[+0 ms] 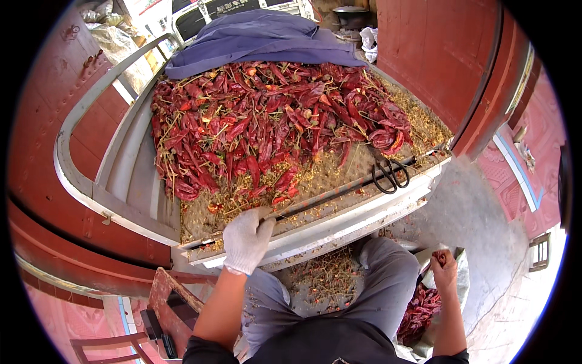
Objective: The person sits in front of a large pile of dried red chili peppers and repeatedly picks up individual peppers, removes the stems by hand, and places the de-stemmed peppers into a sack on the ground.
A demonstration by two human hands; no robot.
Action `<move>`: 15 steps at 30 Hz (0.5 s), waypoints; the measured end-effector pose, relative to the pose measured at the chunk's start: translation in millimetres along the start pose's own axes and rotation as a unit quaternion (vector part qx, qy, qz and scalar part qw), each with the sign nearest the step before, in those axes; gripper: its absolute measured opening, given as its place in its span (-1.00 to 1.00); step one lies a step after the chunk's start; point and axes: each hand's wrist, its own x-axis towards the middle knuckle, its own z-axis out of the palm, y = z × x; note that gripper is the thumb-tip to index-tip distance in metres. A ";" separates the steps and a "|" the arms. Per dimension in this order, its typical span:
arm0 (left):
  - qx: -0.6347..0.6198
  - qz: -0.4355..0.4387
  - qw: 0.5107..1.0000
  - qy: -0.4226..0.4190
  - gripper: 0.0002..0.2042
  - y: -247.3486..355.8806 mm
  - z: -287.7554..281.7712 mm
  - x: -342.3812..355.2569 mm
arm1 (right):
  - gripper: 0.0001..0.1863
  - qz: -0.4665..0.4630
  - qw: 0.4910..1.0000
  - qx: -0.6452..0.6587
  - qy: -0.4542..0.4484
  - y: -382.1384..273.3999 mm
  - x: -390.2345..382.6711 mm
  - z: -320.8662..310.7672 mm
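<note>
My left hand (pixel 247 239), in a pale knit glove, rests over the near edge of a truck bed (pixel 339 215). Its thumb stands a little apart from the fingers, and no object shows between them. Just beyond it, dried red chili peppers (pixel 273 115) with stems lie in a broad heap. At the right, my bare right hand (pixel 445 270) is closed on a dried chili pepper (pixel 439 257), partly hidden by the fingers. It is above an open whitish sack (pixel 462 273) holding more dried red peppers (pixel 419 312).
Black-handled scissors (pixel 390 177) lie at the bed's near edge. Purple-blue cloth (pixel 260 39) covers the heap's far side. A curved metal rail (pixel 76 130) borders the left. Stem scraps (pixel 321 279) litter the ground between my legs. A worn wooden stool (pixel 176 297) stands lower left.
</note>
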 end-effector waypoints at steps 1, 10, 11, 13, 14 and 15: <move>0.030 0.013 0.999 0.011 -0.73 -4.8 2.2 13.3 | -0.74 0.028 0.997 -0.067 -0.007 34.1 -11.5 -7.9; 0.212 0.070 0.973 -0.055 -0.80 -27.4 22.1 74.1 | -0.54 0.042 0.984 -0.174 0.011 104.3 -72.6 -7.1; 0.202 0.083 0.975 -0.037 -0.82 -30.8 17.6 72.6 | -0.57 0.011 0.988 -0.153 0.020 70.6 -57.9 -3.2; 0.183 0.121 0.976 0.004 -0.83 -31.6 15.1 70.5 | -0.62 -0.050 0.993 -0.097 0.045 17.0 -30.6 6.8; 0.174 0.139 0.975 0.024 -0.82 -29.5 11.6 67.6 | -0.63 -0.078 0.994 -0.062 0.050 -15.8 -20.8 16.0; 0.176 0.151 0.973 0.018 -0.84 -24.9 5.9 62.5 | -0.64 -0.108 0.992 -0.027 0.052 -48.6 -10.7 25.2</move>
